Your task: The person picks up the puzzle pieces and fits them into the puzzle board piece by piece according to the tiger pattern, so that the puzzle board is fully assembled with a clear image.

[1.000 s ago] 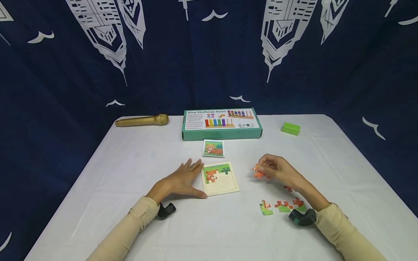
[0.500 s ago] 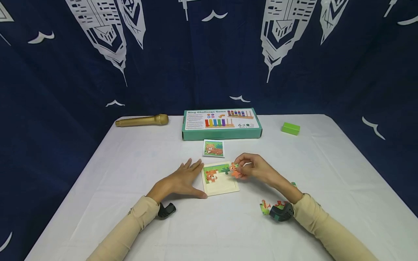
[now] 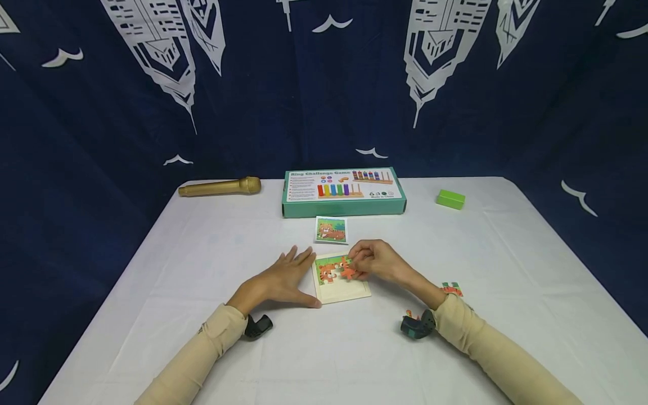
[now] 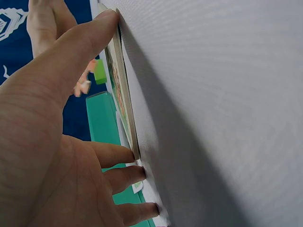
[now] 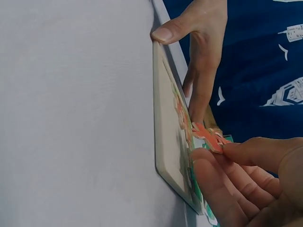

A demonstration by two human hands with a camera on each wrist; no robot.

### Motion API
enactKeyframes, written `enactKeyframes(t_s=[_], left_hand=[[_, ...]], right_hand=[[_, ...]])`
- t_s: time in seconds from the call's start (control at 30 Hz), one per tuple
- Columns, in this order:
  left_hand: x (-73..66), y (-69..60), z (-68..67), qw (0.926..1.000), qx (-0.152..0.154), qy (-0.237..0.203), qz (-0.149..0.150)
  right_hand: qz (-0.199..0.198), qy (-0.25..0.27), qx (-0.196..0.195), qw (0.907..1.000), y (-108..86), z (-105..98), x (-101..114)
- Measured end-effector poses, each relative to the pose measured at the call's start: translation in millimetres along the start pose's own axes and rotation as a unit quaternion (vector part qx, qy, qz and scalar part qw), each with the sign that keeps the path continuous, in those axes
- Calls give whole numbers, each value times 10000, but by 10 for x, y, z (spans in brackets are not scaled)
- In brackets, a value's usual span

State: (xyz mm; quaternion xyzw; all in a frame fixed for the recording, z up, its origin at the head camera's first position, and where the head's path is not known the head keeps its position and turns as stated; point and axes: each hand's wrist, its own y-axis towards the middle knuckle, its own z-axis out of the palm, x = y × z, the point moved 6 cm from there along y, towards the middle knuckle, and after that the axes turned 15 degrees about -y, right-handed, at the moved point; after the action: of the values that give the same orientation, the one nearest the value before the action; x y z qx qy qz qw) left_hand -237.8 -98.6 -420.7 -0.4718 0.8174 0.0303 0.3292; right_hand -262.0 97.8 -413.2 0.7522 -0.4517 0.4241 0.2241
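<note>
My right hand (image 3: 377,261) pinches an orange puzzle piece (image 3: 347,269) between thumb and fingers, over the upper right part of a pale square puzzle tray (image 3: 349,295). In the right wrist view the held piece (image 5: 210,137) is tilted above the tray's surface (image 5: 166,118). Joined pieces (image 3: 326,272) with a tiger's face and green background fill the tray's upper left. My left hand (image 3: 283,279) lies spread at the tray's left edge, its thumb (image 4: 102,28) and a finger touching the rim. Loose pieces (image 3: 452,289) lie on the right, partly hidden by my right arm.
A tiger picture card (image 3: 331,230) lies behind the tray, in front of a green game box (image 3: 344,209). A gold microphone (image 3: 220,187) is at the back left, a green block (image 3: 450,199) at the back right. The white tablecloth (image 3: 304,360) covers the table.
My right hand has carried the orange piece leftward from beside the tray to above its upper right area. The left hand stays at the tray's edge.
</note>
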Motion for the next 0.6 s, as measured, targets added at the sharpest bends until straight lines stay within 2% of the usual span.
enactKeyframes(t_s=[0.37, 0.47, 0.6], left_hand=[[-3, -12, -10, 10000, 6, -36, 20], [1, -13, -6, 10000, 35, -35, -13], [0, -8, -4, 10000, 37, -23, -21]], right_hand=[[-319, -911, 73, 9953, 72, 123, 32], [-416, -1232, 23, 9915, 79, 137, 55], [-524, -1835, -212, 9814, 80, 129, 90]])
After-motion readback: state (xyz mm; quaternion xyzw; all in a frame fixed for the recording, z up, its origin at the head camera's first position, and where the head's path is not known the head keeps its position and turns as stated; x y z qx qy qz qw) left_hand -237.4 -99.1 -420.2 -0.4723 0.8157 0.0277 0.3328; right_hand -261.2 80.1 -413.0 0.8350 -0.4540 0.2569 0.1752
